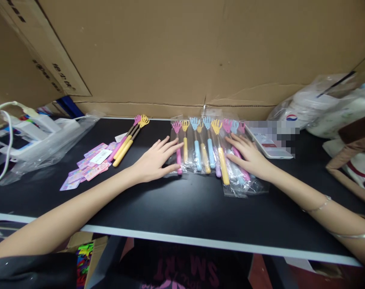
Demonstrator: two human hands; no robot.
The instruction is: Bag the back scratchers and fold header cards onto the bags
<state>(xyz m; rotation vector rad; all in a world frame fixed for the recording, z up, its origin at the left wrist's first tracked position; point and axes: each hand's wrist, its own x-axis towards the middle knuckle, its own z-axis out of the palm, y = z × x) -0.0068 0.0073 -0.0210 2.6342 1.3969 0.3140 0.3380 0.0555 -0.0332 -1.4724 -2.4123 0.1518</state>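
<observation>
A: Left hand (156, 160) and right hand (249, 155) at either end of the row of bagged back scratchers (211, 152). Handling notes?

B: Light, flat pressure suits it, I judge. Clear sleeves (235, 192) look slippery; a hard push could ride one over another. Best to steady both ends evenly, claw heads (194, 123) toward the far edge of the desk (170, 212). Right end wants most care: sleeves overlap there.

A: Pose?

B: Left: palm down, fingers spread, index and thumb reaching the pink handle (179, 156) at the row's left end. Right: palm down, fingers splayed over the heaped sleeves. Neither pinches anything. Both arms angle inward across the near edge.

A: Where's the row?

B: Between the hands, nearer the desk's far edge.

A: Farther out?

B: Leftward, unbagged back scratchers (123, 151) beside printed cards (81, 173). Just past the right hand, a white-edged flat device (269, 149), partly blurred. Cardboard (182, 52) along the far edge.
</observation>
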